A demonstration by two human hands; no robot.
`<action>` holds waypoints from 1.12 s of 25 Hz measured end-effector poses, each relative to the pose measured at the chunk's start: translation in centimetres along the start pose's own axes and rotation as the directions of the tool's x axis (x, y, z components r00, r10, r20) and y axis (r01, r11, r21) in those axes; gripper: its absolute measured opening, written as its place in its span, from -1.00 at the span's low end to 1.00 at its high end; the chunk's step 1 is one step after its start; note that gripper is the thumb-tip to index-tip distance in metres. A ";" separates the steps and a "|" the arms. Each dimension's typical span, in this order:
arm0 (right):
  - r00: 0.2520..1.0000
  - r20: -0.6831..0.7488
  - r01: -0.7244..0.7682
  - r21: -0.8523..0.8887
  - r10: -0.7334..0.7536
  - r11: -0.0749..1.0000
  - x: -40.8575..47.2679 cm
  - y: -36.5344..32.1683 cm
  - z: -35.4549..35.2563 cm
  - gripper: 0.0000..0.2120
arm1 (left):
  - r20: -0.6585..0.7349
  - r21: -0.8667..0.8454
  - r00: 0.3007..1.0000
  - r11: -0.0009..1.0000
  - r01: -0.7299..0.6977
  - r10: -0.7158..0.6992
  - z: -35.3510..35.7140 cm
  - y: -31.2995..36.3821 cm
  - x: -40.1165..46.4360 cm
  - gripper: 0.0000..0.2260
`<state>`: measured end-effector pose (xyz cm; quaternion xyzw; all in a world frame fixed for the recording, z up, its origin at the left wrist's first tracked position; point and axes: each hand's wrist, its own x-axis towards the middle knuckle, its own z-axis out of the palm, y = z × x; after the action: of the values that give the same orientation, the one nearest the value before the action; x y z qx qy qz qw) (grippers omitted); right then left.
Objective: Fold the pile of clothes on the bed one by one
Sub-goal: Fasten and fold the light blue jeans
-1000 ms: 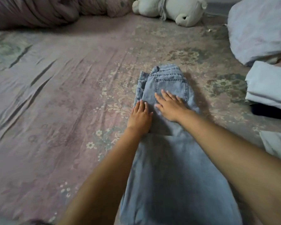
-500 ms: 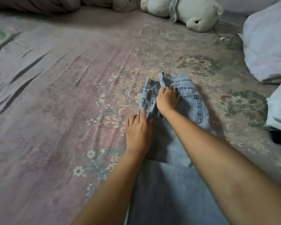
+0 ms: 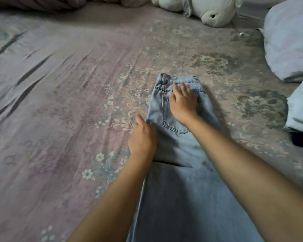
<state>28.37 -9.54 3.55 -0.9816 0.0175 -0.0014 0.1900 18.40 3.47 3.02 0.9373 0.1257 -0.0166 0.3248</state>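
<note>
Your jeans (image 3: 175,198) lie lengthwise on the bed sheet (image 3: 63,109), legs toward you, waistband at the far end, back pocket up. A fold edge crosses the denim just behind your left wrist.

Left hand (image 3: 142,138) rests at the jeans' left edge, fingers together, thumb out; can't tell if it pinches the edge or just pins it. Right hand (image 3: 183,103) lies flat over the pocket, fingers slightly spread, blurred.

To do this step well: keep the left hand anchoring the edge, sweep the right flat toward the waistband, square the seams before the next fold.

The floral sheet is creased at left. Folded clothes (image 3: 301,109) sit near on the right, pillow (image 3: 290,41) beyond them, stuffed toy (image 3: 213,9) at the far edge.
</note>
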 end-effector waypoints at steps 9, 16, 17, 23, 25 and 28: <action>0.990 0.130 -0.003 -0.315 0.046 0.949 -4.0 4.9 -2.8 -0.44 | -0.017 0.576 0.946 0.776 -0.257 0.325 0.4 0.5 -0.7 -0.53; 0.979 0.202 0.059 -0.370 0.018 0.927 -19.3 9.3 -1.8 -0.34 | 0.317 0.408 0.685 0.558 -0.723 0.656 4.0 -2.2 -8.1 -0.46; 0.970 0.238 0.036 -0.362 0.055 0.932 -19.0 9.8 -1.3 -0.36 | 0.394 0.416 0.712 0.578 -0.702 0.581 4.0 -2.4 -8.0 -0.43; 0.954 -0.003 0.297 -0.133 -0.300 0.946 -21.3 9.8 -4.1 -0.37 | 0.395 0.442 0.650 0.487 -0.754 0.649 0.7 -3.4 -12.0 -0.35; 0.878 -0.022 0.473 -0.119 -0.479 0.873 -26.0 11.9 -4.3 -0.42 | 0.452 0.322 0.463 0.345 -0.882 0.762 -0.8 -6.5 -14.4 -0.39; 0.847 0.108 0.532 -0.171 -0.521 0.829 -33.0 15.6 -4.8 -0.47 | 0.488 0.267 0.342 0.236 -0.934 0.803 -3.2 -9.8 -16.5 -0.37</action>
<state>-5.15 -24.66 2.35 -0.9618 -0.2588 -0.0240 0.0857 -0.15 9.16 1.53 0.8809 -0.4720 0.0184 0.0310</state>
